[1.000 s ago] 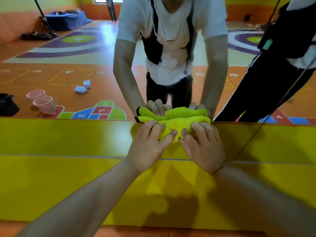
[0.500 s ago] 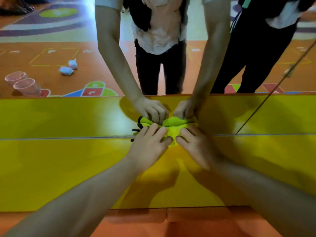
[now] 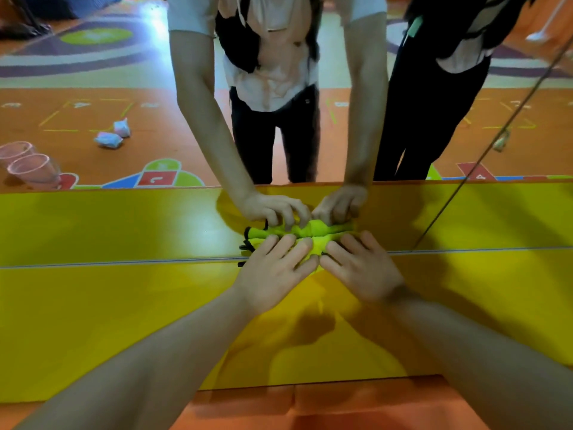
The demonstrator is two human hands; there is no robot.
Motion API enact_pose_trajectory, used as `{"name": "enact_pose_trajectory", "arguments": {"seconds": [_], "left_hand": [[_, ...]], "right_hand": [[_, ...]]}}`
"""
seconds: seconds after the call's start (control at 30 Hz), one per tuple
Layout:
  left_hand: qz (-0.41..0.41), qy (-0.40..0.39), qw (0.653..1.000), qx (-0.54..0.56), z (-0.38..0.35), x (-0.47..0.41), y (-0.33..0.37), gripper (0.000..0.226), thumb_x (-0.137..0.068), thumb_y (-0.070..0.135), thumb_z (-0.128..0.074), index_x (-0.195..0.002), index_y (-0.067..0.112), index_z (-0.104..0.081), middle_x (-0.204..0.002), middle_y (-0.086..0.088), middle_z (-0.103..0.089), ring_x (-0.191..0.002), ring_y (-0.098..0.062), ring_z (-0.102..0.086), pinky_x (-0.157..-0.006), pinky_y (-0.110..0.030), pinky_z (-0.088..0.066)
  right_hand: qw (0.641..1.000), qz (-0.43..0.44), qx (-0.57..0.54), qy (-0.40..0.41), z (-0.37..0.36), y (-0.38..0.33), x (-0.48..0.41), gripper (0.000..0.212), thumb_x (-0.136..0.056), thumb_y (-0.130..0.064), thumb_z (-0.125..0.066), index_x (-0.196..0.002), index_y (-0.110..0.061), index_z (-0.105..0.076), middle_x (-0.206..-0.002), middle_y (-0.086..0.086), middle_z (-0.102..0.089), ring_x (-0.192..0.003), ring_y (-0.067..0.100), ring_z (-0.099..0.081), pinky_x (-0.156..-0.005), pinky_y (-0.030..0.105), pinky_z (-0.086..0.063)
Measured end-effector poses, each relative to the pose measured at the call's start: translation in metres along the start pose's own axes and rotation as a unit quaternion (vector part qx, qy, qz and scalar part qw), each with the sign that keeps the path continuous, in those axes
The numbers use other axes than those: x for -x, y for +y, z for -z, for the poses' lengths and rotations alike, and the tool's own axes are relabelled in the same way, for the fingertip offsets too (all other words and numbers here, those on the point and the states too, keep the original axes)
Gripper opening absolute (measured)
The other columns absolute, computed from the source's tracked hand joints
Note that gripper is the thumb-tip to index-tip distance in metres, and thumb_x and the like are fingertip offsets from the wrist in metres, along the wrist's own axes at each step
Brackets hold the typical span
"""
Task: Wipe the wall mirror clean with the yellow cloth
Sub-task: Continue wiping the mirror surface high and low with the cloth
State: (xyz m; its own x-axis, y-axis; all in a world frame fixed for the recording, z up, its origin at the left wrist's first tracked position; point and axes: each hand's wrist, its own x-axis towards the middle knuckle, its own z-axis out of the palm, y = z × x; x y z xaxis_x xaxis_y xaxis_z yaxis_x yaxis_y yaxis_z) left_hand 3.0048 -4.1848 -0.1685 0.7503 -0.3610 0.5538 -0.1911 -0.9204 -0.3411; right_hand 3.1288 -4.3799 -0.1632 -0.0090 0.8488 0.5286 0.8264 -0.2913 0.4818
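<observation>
The bunched yellow cloth (image 3: 311, 249) is pressed against the lower yellow band of the wall mirror (image 3: 77, 218). The left hand (image 3: 273, 274) and right hand (image 3: 362, 271) lie side by side on it, fingers straight and flat, thumbs nearly touching. The glass reflects the person's hands, two pink cups (image 3: 31, 169) and another person in black (image 3: 434, 103). The orange floor (image 3: 310, 408) lies below.

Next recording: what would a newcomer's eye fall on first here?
The left hand and right hand press a bunched yellow cloth low on the mirror, mid-frame, their reflection meeting them just above. In the mirror, a second person in black stands at upper right, and two pink cups sit at far left.
</observation>
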Motion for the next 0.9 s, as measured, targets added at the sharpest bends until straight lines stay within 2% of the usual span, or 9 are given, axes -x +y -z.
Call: {"name": "enact_pose_trajectory", "arguments": {"seconds": [0.1, 0.23, 0.33, 0.43, 0.53, 0.7, 0.8, 0.9], "left_hand": [[-0.02, -0.006, 1.0, 0.007, -0.007, -0.023, 0.015, 0.022, -0.103, 0.012, -0.053, -0.124, 0.018, -0.06, -0.128, -0.009, -0.059, -0.102, -0.029, -0.059, -0.081, -0.04, -0.048], [-0.039, 0.023, 0.999, -0.001, -0.022, -0.057, 0.039, 0.022, -0.107, 0.011, -0.044, -0.116, 0.018, -0.062, -0.126, -0.009, -0.061, -0.098, -0.03, -0.061, -0.077, -0.041, -0.049], [-0.026, 0.044, 0.999, -0.015, -0.031, -0.069, 0.048, 0.022, -0.107, 0.012, -0.041, -0.113, 0.019, -0.061, -0.123, -0.009, -0.063, -0.095, -0.03, -0.062, -0.077, -0.042, -0.049], [-0.023, 0.036, 0.999, -0.028, -0.036, -0.07, 0.052, 0.015, -0.103, 0.017, -0.05, -0.114, 0.019, -0.06, -0.123, -0.009, -0.062, -0.095, -0.029, -0.062, -0.077, -0.043, -0.047], [-0.025, 0.033, 0.999, -0.035, -0.029, -0.079, 0.049, 0.017, -0.096, 0.022, -0.064, -0.111, 0.019, -0.058, -0.124, -0.008, -0.059, -0.095, -0.027, -0.059, -0.078, -0.044, -0.043], [-0.033, 0.065, 0.996, -0.056, 0.023, -0.115, 0.026, 0.017, -0.096, 0.019, -0.057, -0.113, 0.019, -0.057, -0.124, -0.009, -0.059, -0.095, -0.027, -0.058, -0.078, -0.044, -0.041], [-0.035, 0.074, 0.994, -0.076, 0.072, -0.152, 0.001, 0.021, -0.095, 0.018, -0.057, -0.116, 0.021, -0.059, -0.123, -0.008, -0.058, -0.094, -0.026, -0.058, -0.08, -0.043, -0.037], [-0.03, 0.097, 0.99, -0.094, 0.133, -0.198, -0.029, 0.013, -0.102, 0.02, -0.052, -0.111, 0.023, -0.061, -0.12, -0.006, -0.061, -0.09, -0.025, -0.06, -0.078, -0.042, -0.034]], "right_hand": [[0.998, -0.002, -0.024, -0.052, 0.004, 0.019, 0.022, 0.012, -0.091, -0.017, -0.046, -0.098, -0.02, -0.055, -0.094, 0.004, -0.058, -0.084, 0.03, -0.06, -0.073, 0.042, -0.039], [0.997, -0.05, -0.047, -0.032, 0.011, 0.043, 0.05, 0.018, -0.087, -0.022, -0.047, -0.104, -0.022, -0.053, -0.101, 0.0, -0.052, -0.082, 0.028, -0.061, -0.062, 0.037, -0.046], [0.997, -0.053, -0.045, -0.044, 0.008, 0.05, 0.061, 0.015, -0.089, -0.025, -0.048, -0.103, -0.023, -0.051, -0.099, 0.001, -0.057, -0.085, 0.028, -0.059, -0.064, 0.038, -0.046], [0.998, -0.052, -0.027, -0.04, 0.002, 0.053, 0.064, 0.009, -0.092, -0.027, -0.053, -0.101, -0.025, -0.052, -0.094, 0.001, -0.057, -0.088, 0.027, -0.058, -0.075, 0.041, -0.042], [0.998, -0.057, -0.017, -0.013, 0.005, 0.062, 0.056, 0.007, -0.09, -0.027, -0.054, -0.096, -0.022, -0.054, -0.091, 0.001, -0.059, -0.088, 0.027, -0.052, -0.076, 0.04, -0.035], [0.999, -0.046, 0.011, 0.003, 0.054, 0.095, 0.022, 0.002, -0.092, -0.022, -0.053, -0.091, -0.022, -0.054, -0.086, 0.003, -0.054, -0.083, 0.028, -0.053, -0.073, 0.042, -0.034], [0.998, -0.032, 0.047, 0.024, 0.103, 0.131, -0.017, 0.011, -0.098, -0.017, -0.055, -0.088, -0.022, -0.056, -0.084, 0.003, -0.054, -0.077, 0.027, -0.054, -0.072, 0.042, -0.036], [0.994, -0.018, 0.08, 0.073, 0.161, 0.174, -0.064, 0.019, -0.101, -0.016, -0.055, -0.084, -0.023, -0.056, -0.081, 0.002, -0.055, -0.073, 0.025, -0.053, -0.07, 0.04, -0.036]]}}
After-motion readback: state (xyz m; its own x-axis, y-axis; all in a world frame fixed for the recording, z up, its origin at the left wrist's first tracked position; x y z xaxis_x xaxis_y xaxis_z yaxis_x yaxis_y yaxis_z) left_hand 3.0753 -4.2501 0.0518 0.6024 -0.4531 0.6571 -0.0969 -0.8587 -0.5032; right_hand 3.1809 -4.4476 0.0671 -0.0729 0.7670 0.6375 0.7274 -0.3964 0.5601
